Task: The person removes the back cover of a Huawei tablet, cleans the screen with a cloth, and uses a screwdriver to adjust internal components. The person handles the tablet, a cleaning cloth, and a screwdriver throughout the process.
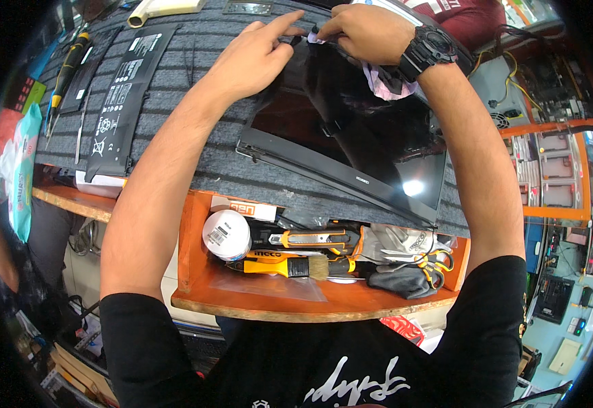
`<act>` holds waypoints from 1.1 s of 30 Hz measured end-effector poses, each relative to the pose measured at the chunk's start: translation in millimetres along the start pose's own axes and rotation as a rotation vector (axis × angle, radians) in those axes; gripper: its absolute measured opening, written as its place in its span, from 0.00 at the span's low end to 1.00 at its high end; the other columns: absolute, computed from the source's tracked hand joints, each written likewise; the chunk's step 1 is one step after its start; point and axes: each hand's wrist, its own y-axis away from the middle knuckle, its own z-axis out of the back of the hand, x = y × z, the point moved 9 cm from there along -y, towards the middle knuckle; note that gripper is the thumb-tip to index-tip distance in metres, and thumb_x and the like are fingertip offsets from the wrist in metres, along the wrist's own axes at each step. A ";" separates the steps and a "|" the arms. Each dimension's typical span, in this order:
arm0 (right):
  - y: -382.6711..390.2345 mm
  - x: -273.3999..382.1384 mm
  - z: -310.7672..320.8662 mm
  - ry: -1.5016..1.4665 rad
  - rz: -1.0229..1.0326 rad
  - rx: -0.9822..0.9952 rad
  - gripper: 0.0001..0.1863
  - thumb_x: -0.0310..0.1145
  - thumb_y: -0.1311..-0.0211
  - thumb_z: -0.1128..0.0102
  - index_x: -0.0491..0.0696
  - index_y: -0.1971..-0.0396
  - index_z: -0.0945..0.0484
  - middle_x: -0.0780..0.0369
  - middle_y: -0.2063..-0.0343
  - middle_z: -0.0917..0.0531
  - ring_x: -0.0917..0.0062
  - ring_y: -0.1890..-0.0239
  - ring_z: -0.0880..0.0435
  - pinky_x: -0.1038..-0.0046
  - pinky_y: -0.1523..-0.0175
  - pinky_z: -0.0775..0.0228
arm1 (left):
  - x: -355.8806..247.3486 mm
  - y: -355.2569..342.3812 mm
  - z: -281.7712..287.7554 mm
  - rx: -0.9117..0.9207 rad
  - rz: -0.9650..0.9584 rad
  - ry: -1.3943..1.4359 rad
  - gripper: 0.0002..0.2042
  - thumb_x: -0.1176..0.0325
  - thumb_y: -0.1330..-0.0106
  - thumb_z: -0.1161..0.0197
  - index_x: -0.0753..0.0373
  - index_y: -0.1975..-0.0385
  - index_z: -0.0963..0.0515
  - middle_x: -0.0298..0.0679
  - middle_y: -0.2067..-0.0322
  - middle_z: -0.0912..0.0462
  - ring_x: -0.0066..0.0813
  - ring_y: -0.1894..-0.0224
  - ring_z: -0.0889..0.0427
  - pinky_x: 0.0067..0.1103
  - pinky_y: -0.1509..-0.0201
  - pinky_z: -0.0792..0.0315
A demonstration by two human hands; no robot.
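Our right hand [371,37] pinches a cloth [388,85] by the far-left corner of the screen [378,146], long axis slanting rightward toward us, our left hand [256,58] loosely spread alongside.

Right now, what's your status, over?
Left hand at far edge of dark laptop screen. Right hand holding pale cloth. Screen facing up. Open drawer on the near side.
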 end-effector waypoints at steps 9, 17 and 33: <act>41.5 -13.1 -7.0 0.133 -0.039 0.110 0.17 0.27 0.40 0.43 0.52 0.53 0.13 0.56 0.62 0.17 0.59 0.55 0.16 0.62 0.47 0.24 | 3.1 0.1 -1.8 0.049 0.025 -0.009 0.29 0.71 0.30 0.53 0.52 0.26 0.37 0.32 0.39 0.20 0.33 0.50 0.26 0.27 0.34 0.35; 94.7 -33.2 -9.9 0.167 -0.086 0.107 0.16 0.26 0.38 0.42 0.53 0.53 0.12 0.57 0.61 0.18 0.60 0.55 0.17 0.63 0.46 0.24 | 4.9 -1.1 -3.2 0.063 0.018 0.065 0.30 0.71 0.31 0.54 0.54 0.27 0.37 0.34 0.38 0.20 0.34 0.47 0.26 0.26 0.32 0.38; 192.3 -50.9 -4.2 0.242 -0.160 0.121 0.15 0.27 0.39 0.40 0.54 0.54 0.12 0.60 0.65 0.19 0.62 0.58 0.17 0.63 0.51 0.24 | 11.9 -4.9 -6.8 0.112 0.044 0.113 0.29 0.72 0.30 0.57 0.55 0.26 0.37 0.36 0.35 0.23 0.33 0.33 0.31 0.27 0.27 0.44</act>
